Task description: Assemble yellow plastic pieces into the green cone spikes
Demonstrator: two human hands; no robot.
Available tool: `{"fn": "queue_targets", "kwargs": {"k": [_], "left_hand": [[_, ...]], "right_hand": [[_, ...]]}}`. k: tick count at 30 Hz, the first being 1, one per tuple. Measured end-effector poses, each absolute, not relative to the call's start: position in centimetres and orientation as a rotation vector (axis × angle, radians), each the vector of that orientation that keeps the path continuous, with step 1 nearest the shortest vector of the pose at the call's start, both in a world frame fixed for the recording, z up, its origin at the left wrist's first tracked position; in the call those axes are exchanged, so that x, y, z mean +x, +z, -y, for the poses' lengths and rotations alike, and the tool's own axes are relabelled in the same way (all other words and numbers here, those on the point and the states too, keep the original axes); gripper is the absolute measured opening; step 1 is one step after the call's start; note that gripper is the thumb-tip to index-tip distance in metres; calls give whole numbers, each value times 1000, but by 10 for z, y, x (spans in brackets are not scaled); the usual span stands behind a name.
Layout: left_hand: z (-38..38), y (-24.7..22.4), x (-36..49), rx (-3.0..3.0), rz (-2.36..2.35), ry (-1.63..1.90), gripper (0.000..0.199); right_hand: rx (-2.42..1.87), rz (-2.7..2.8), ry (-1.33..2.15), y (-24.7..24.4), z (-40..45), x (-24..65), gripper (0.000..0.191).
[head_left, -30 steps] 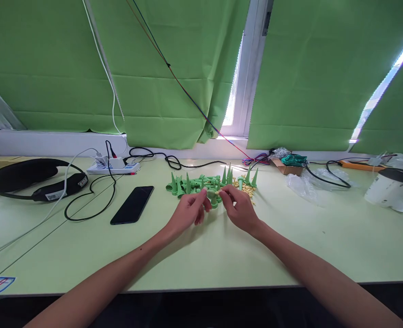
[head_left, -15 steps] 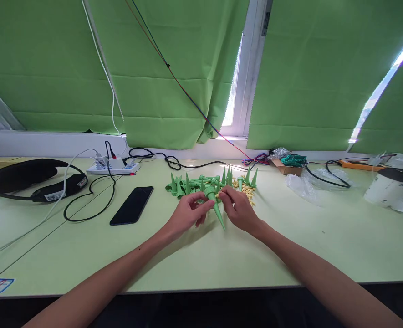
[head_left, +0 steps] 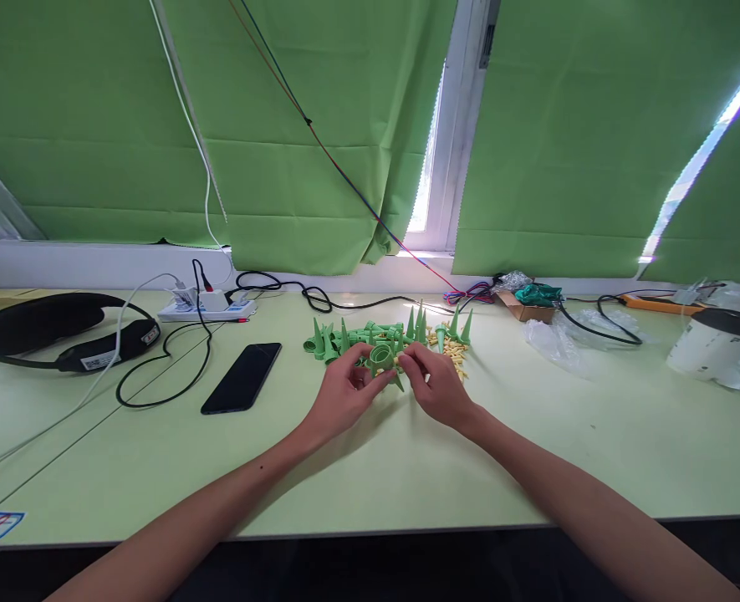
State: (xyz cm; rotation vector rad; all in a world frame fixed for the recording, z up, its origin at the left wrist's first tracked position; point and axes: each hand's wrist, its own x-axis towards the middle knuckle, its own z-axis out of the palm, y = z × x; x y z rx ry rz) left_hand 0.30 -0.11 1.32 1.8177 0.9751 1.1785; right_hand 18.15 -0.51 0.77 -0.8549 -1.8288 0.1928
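My left hand [head_left: 344,389] grips a green plastic plant watering spike [head_left: 380,358] between thumb and fingers. Its round hollow opening faces up toward me, and its pointed tip shows below. Close beside the rim, my right hand [head_left: 436,385] is closed in a pinch; a bit of a small yellow piece [head_left: 398,359] shows at its fingertips. Behind the hands lies a pile of green spikes [head_left: 344,339], several of them standing point up. Small yellow pieces [head_left: 456,351] are heaped right of the pile, partly hidden by my right hand.
A black phone [head_left: 242,378] lies left of my hands. Farther left are a black neckband-like device [head_left: 109,347], cables and a white power strip [head_left: 206,309]. On the right sit a small cardboard box [head_left: 526,308], clear plastic bags [head_left: 554,344] and a white container [head_left: 714,347].
My left hand has tilted the green spike so that its opening turns up toward me and its tip points less toward me. My right hand stays close beside it.
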Motion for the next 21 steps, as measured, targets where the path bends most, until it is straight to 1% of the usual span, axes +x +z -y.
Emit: {"fn": "queue_targets", "kwargs": {"k": [4, 9, 16, 21], "left_hand": [[0, 16, 3, 1734, -975, 1107, 29], [-2, 18, 2, 1578, -840, 888, 38], [-5, 21, 2, 1265, -709, 810, 51], [-5, 22, 2, 1260, -714, 800, 47]], "right_hand": [[-828, 1812, 131, 6, 5, 181, 23], [-830, 1778, 99, 6, 6, 182, 18], [-768, 1847, 137, 7, 7, 181, 19], [-781, 1871, 184, 7, 7, 183, 20]]}}
